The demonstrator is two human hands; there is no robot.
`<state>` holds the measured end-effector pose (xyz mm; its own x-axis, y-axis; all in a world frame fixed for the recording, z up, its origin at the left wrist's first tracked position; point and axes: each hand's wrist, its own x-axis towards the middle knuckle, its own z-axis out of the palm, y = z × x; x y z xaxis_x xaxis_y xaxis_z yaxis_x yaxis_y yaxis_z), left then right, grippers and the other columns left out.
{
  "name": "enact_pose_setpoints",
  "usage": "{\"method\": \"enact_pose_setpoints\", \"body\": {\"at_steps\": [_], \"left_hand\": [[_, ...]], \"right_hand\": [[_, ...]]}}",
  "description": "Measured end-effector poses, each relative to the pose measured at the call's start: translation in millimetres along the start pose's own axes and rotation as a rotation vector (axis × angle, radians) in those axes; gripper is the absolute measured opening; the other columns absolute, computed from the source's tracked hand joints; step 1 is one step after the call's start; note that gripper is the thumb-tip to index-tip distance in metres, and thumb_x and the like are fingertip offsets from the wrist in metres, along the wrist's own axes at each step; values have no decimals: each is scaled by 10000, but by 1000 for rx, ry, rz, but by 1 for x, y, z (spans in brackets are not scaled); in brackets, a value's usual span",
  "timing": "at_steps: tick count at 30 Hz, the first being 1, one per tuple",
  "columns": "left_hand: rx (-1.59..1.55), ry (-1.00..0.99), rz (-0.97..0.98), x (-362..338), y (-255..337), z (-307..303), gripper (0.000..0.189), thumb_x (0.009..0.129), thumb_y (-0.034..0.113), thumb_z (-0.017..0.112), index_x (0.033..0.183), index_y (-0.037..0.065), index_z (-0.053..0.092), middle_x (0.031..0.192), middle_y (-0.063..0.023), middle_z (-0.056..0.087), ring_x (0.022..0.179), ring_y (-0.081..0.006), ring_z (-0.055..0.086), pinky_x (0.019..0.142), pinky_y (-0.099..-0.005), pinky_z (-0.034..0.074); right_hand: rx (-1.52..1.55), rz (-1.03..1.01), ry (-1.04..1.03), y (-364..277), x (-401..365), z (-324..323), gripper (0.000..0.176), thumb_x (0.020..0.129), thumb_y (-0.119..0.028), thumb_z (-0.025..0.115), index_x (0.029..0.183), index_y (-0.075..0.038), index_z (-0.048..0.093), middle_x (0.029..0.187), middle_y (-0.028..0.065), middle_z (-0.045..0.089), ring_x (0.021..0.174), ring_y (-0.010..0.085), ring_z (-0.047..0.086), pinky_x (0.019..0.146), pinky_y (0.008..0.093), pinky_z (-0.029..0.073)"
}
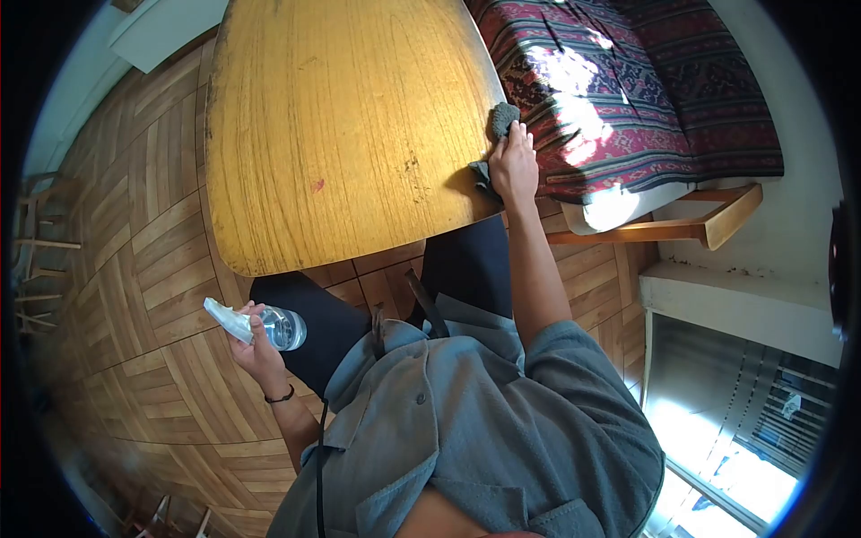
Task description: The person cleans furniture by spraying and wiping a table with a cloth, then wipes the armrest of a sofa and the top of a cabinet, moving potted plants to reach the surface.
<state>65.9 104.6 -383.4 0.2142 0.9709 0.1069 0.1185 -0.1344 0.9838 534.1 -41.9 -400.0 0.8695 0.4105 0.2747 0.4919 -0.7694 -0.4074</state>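
My right hand (514,169) presses a dark grey cloth (505,119) against the right edge of the wooden table (350,117), near its front corner. Part of the cloth sticks out on both sides of the fingers. Low on the left, beside my thigh and below the tabletop, my left hand (256,351) is closed around a clear spray bottle (285,329) with a white head. The bottle is tilted on its side, its white end pointing left and its transparent body toward my leg. The yellow-brown tabletop shows small dark scuffs and a reddish mark.
A sofa with a red and black patterned cover (583,99) stands close along the table's right side, its wooden frame (717,220) jutting out. Wooden chairs (45,242) are at the far left. A bright window (735,448) is at lower right, above parquet flooring (161,269).
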Motion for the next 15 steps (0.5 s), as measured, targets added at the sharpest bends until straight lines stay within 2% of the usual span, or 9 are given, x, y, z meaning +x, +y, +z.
{"method": "enact_pose_setpoints", "body": {"at_steps": [4, 5, 7, 8, 11, 15], "left_hand": [[-4, 1, 38, -2, 1, -6, 449, 948, 342, 679, 1186, -12, 538, 1042, -165, 679, 1064, -242, 631, 1005, -400, 443], [-1, 12, 50, -4, 2, -6, 459, 943, 347, 684, 1186, -14, 539, 1040, -167, 678, 1046, -240, 639, 995, -395, 450], [-18, 31, 86, -5, -3, -7, 453, 935, 352, 694, 1173, -7, 553, 1051, -153, 679, 1001, -234, 654, 966, -392, 466], [-27, 37, 83, -5, -7, -10, 443, 936, 344, 694, 1172, -4, 554, 1046, -151, 679, 1001, -230, 654, 966, -389, 466], [-92, 68, 66, -9, 2, -6, 399, 934, 305, 702, 1163, 11, 559, 985, -125, 685, 1034, -229, 639, 986, -400, 452], [-76, 76, 100, -13, 1, -9, 366, 933, 287, 703, 1139, 18, 565, 980, -121, 683, 1082, -236, 614, 977, -402, 464]], "right_hand": [[40, -43, -49, -9, 17, 4, 500, 948, -206, 522, 1337, 102, 455, 1339, 348, 506, 1245, 451, 517, 1037, 476, 435], [28, -61, -102, -9, 22, 5, 488, 951, -192, 505, 1339, 102, 462, 1370, 348, 484, 1278, 445, 493, 1067, 488, 406], [-57, -206, -52, -7, 28, 20, 482, 967, -180, 469, 1369, 86, 458, 1433, 324, 443, 1342, 434, 437, 1120, 491, 350], [-2, -197, -95, -12, 28, 27, 481, 975, -177, 452, 1387, 71, 452, 1459, 304, 425, 1371, 426, 405, 1141, 490, 321], [55, -229, -170, -44, 28, 46, 487, 988, -182, 429, 1426, 31, 439, 1508, 260, 389, 1423, 399, 347, 1175, 479, 280], [169, -489, -260, -122, 9, 91, 480, 957, -157, 457, 1404, 17, 463, 1487, 243, 430, 1411, 383, 376, 1173, 474, 285]]}}
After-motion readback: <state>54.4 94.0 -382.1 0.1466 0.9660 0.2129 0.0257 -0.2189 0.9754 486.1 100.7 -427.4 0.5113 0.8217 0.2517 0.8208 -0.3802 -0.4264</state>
